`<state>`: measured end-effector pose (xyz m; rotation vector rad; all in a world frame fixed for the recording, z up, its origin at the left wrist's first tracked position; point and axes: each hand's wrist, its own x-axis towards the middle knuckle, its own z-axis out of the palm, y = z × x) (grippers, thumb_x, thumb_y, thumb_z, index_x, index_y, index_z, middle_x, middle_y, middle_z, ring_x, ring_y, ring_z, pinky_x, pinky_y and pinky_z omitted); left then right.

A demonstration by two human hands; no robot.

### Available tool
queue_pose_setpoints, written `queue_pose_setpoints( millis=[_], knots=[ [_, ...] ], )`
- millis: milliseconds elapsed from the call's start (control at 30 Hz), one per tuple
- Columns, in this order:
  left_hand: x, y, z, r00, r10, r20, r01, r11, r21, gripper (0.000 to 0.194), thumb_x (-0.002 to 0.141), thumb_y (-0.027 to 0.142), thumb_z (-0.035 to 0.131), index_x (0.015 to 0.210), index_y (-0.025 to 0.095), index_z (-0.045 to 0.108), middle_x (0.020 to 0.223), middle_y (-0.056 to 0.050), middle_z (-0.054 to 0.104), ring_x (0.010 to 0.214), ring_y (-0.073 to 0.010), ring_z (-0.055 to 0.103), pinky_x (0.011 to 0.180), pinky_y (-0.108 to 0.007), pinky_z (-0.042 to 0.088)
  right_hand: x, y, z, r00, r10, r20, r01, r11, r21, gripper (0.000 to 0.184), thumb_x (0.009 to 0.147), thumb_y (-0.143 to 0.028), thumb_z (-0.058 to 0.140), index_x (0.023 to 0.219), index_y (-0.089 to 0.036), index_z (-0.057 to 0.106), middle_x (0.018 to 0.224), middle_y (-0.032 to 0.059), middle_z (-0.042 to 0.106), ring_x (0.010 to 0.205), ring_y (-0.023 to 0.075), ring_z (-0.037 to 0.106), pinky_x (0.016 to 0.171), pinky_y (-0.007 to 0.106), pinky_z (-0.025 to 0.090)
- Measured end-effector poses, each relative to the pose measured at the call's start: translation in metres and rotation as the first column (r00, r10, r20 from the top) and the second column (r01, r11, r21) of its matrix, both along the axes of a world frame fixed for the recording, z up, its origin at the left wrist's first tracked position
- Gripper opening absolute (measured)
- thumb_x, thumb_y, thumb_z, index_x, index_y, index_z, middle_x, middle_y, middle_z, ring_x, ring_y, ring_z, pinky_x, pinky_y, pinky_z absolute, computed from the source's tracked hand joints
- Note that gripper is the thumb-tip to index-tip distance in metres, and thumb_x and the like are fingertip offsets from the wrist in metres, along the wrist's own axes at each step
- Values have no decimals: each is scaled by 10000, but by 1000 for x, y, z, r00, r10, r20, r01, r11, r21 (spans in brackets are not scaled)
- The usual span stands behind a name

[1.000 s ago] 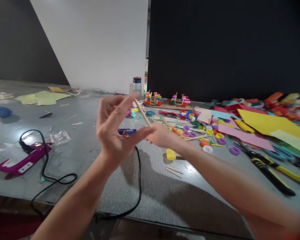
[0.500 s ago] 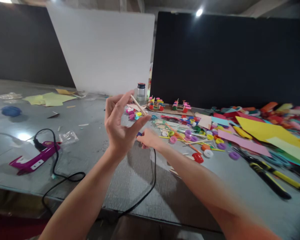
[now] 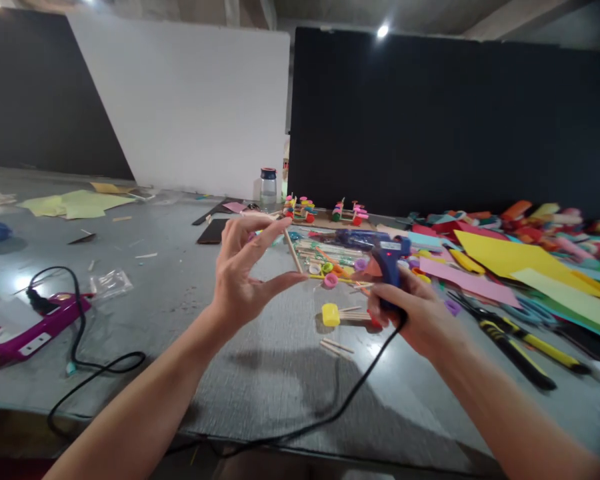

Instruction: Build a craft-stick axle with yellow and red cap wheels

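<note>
My left hand (image 3: 245, 277) is raised above the grey table (image 3: 260, 373), pinching a thin wooden stick (image 3: 293, 251) between fingertip and thumb. To its right, my right hand (image 3: 413, 310) is wrapped round the grip of a blue glue gun (image 3: 387, 260), held just above the table with its nozzle pointing left toward the stick. The gun's black cord (image 3: 350, 393) runs down off the front edge. A yellow cap (image 3: 331, 314) with sticks lies between the hands.
A magenta glue gun (image 3: 27, 330) with a black cord lies at the left. Coloured rings, sticks and small models (image 3: 300, 208) crowd the middle. Coloured paper sheets (image 3: 520, 257) and yellow-handled pliers (image 3: 517, 340) lie at the right. A jar (image 3: 268, 185) stands at the back.
My right hand picked up the blue glue gun from the table and brought it rightward and up. My left hand keeps the stick, lowered slightly.
</note>
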<state>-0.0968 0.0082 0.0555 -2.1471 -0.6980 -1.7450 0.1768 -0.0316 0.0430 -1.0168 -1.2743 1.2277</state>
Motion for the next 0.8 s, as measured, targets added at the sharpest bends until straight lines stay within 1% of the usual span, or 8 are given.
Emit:
queue_pose_setpoints(
  millis=[100,200,300,367,433,633,733,800],
  knots=[
    [8,1,-6,999,-40,-35,39,999,-26,749,767,533,835,1444,356,570,1197,-67,627,1120,-250,580,1000,-475,507,14,-14,-1,997,40,-59,-38,999,30,210,864,-366,746,890,-250,572,502,-52,612,402,107,476,417,250,297],
    [14,-1,-9,994,-60,-89,56,997,-45,739,789,513,824,1457,349,556,1191,-66,636,1140,-250,576,1002,-471,500,20,-23,-4,986,115,-122,-111,993,38,232,920,-439,693,834,-252,586,476,-40,596,379,114,462,416,276,258],
    [18,-3,-13,988,-89,-126,77,993,-94,745,801,496,817,1473,339,537,1184,-66,642,1124,-245,585,992,-465,503,21,-27,-7,972,185,-146,-183,983,26,244,902,-464,709,834,-246,623,488,-29,601,363,110,442,419,289,243],
    [20,-3,-15,984,-110,-139,93,988,-121,756,804,494,815,1484,335,524,1191,-69,643,1121,-242,590,996,-461,502,21,-29,-10,967,205,-148,-205,979,16,235,885,-467,727,877,-241,667,470,-40,559,354,101,404,410,288,225],
    [22,-3,-18,980,-130,-150,110,985,-134,765,802,483,820,1489,339,516,1194,-68,644,1133,-239,586,1001,-450,502,22,-31,-13,970,195,-148,-196,981,9,232,879,-466,730,903,-237,700,471,-40,538,361,96,368,404,288,206],
    [28,-3,-25,966,-172,-195,142,977,-159,784,793,455,835,1491,304,514,1193,-73,644,1128,-236,585,1009,-437,504,26,-32,-17,984,99,-150,-102,995,-8,143,865,-430,752,926,-301,760,712,25,678,429,99,373,418,297,225],
    [29,-4,-28,964,-161,-212,125,977,-174,785,804,477,819,1502,325,495,1199,-70,652,1128,-241,592,1020,-446,502,27,-32,-17,991,83,-101,-83,997,6,256,896,-545,675,945,-309,761,783,60,697,429,122,361,426,336,291],
    [29,-4,-29,964,-162,-212,124,975,-182,784,809,481,813,1505,314,495,1207,-74,654,1128,-243,593,1031,-450,496,28,-33,-18,995,95,-27,-94,995,24,392,931,-638,552,915,-303,756,775,78,690,426,146,379,452,375,349]
  ],
)
